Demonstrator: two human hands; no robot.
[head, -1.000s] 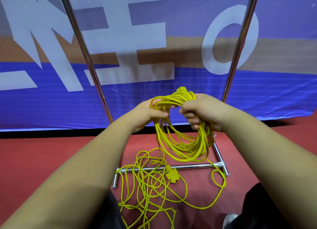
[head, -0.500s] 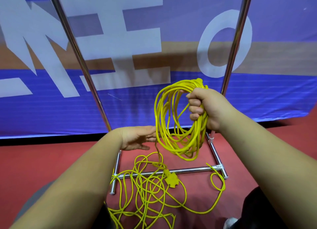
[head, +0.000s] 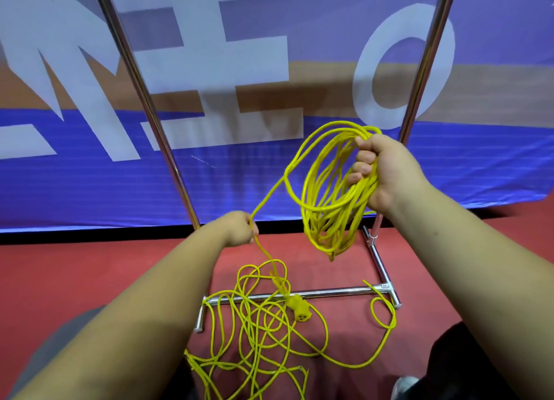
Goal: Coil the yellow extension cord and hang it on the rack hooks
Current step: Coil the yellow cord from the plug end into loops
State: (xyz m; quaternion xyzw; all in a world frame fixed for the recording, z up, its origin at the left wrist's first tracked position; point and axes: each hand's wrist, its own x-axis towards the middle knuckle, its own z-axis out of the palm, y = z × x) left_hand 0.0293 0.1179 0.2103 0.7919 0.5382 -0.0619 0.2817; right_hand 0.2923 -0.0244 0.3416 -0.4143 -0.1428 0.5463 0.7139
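The head camera looks down at two bare arms in front of a chrome metal rack (head: pixel 302 294) that stands on a red floor (head: pixel 75 279). The two slanted poles of the rack rise to the top edge of the picture, and its low cross bar lies on the floor between them. Behind the rack hangs a blue banner with large white letters (head: pixel 90 184).

The right hand (head: pixel 386 175) is raised near the right pole. Its fingers are curled tightly round a bundle of many loops of the thin yellow extension cord (head: pixel 358 203), and the loops hang down from this fist, clear of the floor.

The left hand (head: pixel 238 229) is lower and well apart from the right one. It is closed round one single strand of the cord. This strand runs up and to the right into the top of the coil, and downward to the floor.

The rest of the cord lies in a loose tangle on the floor, partly over the cross bar. A yellow plug block (head: pixel 299 311) lies in this tangle, just in front of the bar.
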